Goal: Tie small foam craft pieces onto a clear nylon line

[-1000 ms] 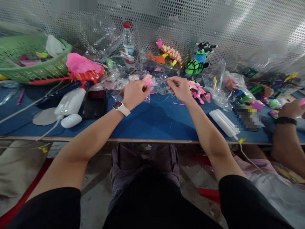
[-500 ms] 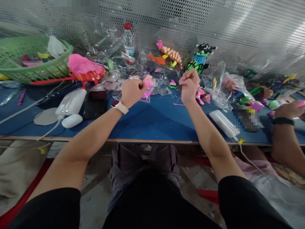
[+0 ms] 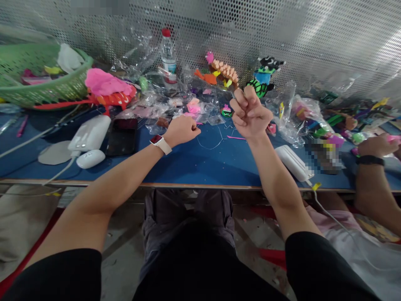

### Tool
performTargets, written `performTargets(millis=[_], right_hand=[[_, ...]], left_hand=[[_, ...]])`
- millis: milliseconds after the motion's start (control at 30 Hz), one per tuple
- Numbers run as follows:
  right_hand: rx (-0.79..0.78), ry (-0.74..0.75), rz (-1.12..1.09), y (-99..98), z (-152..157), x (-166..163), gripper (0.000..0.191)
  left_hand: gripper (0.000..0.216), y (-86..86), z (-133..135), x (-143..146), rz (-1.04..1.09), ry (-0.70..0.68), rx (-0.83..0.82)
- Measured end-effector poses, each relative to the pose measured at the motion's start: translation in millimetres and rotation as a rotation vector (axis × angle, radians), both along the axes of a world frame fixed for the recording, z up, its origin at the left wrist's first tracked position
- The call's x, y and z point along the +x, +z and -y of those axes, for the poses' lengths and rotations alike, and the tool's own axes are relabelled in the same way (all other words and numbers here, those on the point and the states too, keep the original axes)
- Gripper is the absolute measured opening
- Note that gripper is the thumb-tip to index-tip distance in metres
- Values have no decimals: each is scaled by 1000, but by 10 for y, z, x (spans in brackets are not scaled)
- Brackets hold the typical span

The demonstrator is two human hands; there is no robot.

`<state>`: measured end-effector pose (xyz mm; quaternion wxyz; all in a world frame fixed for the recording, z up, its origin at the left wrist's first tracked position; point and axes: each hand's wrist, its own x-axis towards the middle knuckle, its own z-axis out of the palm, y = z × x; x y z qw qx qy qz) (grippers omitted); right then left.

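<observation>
Wire [image 3: 210, 149], thin and pale, lies in a shallow arc between a worker's two hands, its long run going left to right and its curve bowing toward the worker across the blue table [image 3: 200, 169]. One end reaches close beside the left hand [image 3: 182, 129], which is drawn into a fist with its back up and thumb side pointing right; whether it grips the wire cannot be told from here. The right hand [image 3: 251, 113] is raised, palm turned toward the worker and fingers bent, with no telling if the tips pinch anything. Just left of the right wrist, a slim pink strip [image 3: 236, 138] points almost sideways, its right end nearest the arm. Beyond it, left of the right hand, sits a small green figure [image 3: 226, 111] with a pink top. Bagged pink pieces [image 3: 194, 106] lie just past the left hand; a dark phone [image 3: 122, 137] lies left of it.
</observation>
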<state>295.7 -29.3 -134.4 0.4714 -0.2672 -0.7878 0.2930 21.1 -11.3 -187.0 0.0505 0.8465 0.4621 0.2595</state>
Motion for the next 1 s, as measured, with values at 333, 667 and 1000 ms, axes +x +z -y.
performTargets(millis=[333,667,1000], right_hand=[[-374,289,-547,101,126,-273,63],[-221,187,-339,-117,-41,-227,49],[-26,-55,-187,-268,-217,-238,44]], left_hand=[[49,89,82,-3,-47,-12,-71],[51,70,83,13,-47,12,-72],[45,47,39,13,-28,46,-52]])
